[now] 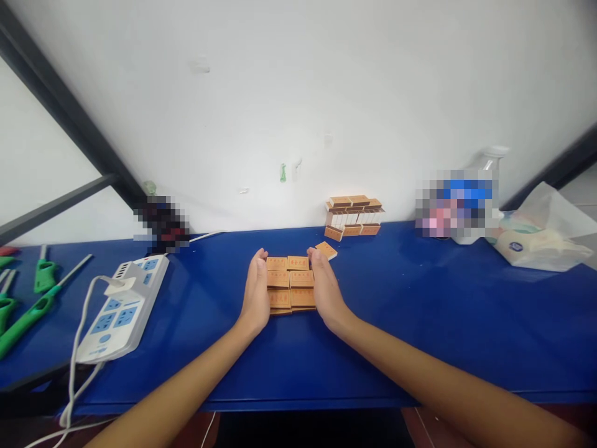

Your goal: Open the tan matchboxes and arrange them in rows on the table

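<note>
Several orange matchbox-like boxes lie in two columns on the blue table. My left hand stands on edge against their left side, fingers stretched out and pointing away from me. Along their right side rests my right hand, its palm turned inward and its fingers also extended. The boxes are between my two palms. One single box lies just beyond my right fingertips. Farther back, near the wall, more boxes are stacked in layers.
A white power strip with a plugged-in adapter and cable lies at the left, beside green-handled lighters. At the back right are a tissue pack in clear plastic and a blurred blue item. A dark blurred object stands back left.
</note>
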### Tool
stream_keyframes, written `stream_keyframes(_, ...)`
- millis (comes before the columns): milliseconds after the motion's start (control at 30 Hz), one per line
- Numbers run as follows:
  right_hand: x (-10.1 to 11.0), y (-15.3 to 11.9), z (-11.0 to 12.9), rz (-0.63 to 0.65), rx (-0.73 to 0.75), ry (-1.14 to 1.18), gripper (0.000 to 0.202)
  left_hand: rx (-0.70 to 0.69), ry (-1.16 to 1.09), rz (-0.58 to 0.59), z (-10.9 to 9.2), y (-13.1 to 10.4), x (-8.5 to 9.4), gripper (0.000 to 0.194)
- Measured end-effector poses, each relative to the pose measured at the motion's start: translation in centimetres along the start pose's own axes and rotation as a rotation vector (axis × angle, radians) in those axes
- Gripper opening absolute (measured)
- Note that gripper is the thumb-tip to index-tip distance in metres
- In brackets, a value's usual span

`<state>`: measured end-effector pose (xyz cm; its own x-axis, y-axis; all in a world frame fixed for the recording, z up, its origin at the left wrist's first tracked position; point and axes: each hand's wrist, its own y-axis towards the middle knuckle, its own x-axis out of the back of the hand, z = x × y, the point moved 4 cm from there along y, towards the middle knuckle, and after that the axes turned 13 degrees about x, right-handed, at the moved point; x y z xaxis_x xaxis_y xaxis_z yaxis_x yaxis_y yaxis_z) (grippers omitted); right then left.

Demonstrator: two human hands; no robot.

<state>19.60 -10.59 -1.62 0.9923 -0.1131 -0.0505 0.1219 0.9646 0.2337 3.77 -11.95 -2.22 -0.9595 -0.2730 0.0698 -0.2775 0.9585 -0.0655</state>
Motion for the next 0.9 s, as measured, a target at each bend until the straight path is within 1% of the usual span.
stream_keyframes(133, -0.5, 0.5, -0.3, 0.067, 0.032, 0.015, 0.073, -0.054, 0.091, -0.038, -0.4, -0.1, -0.4, 0.071)
stream_keyframes(267, -0.8, -0.1, -0.5, 0.071, 0.061, -0.022, 0.069, -0.081, 0.173, -0.082, -0.7, -0.6, -0.8, 0.067)
stream_keyframes(400, -1.0, -0.6, -0.5, 0.076, 0.063, -0.042, 0.065, -0.077, 0.185, -0.102, -0.3, -0.9, -0.8, 0.064)
stream_keyframes(500, -0.6, 0.1, 0.1, 0.058, 0.11, -0.07, 0.059, -0.071, 0.141, -0.102, -0.3, -0.2, -0.5, 0.064)
stream_keyframes(567, 0.4, 1.9, 0.9, 0.022, 0.188, -0.123, 0.054, -0.082, 0.079, -0.14, -1.0, 1.0, 0.4, 0.064)
stream_keyframes(667, 3.1, 6.3, 2.4, -0.007, 0.356, -0.278, 0.036, -0.123, 0.007, -0.2, -2.6, 3.7, 2.1, 0.06)
stream_keyframes(700, 4.1, 7.8, 2.8, 0.007, 0.422, -0.382, 0.029, -0.122, 0.001, -0.189, -3.0, 4.6, 2.6, 0.059)
stream_keyframes(733, 5.0, 9.3, 3.0, 0.06, 0.469, -0.489, 0.022, -0.117, 0.011, -0.145, -3.4, 5.5, 2.9, 0.058)
stream_keyframes(800, 6.6, 11.3, 2.7, 0.172, 0.513, -0.699, 0.013, -0.153, 0.076, -0.021, -3.7, 6.8, 3.3, 0.053)
stream_keyframes(833, 7.4, 11.8, 2.5, 0.161, 0.531, -0.812, 0.013, -0.186, 0.136, 0.017, -3.6, 7.2, 3.5, 0.05)
stream_keyframes(900, 8.5, 11.8, 1.8, 0.151, 0.549, -0.983, 0.015, -0.244, 0.273, 0.023, -3.3, 7.6, 4.0, 0.045)
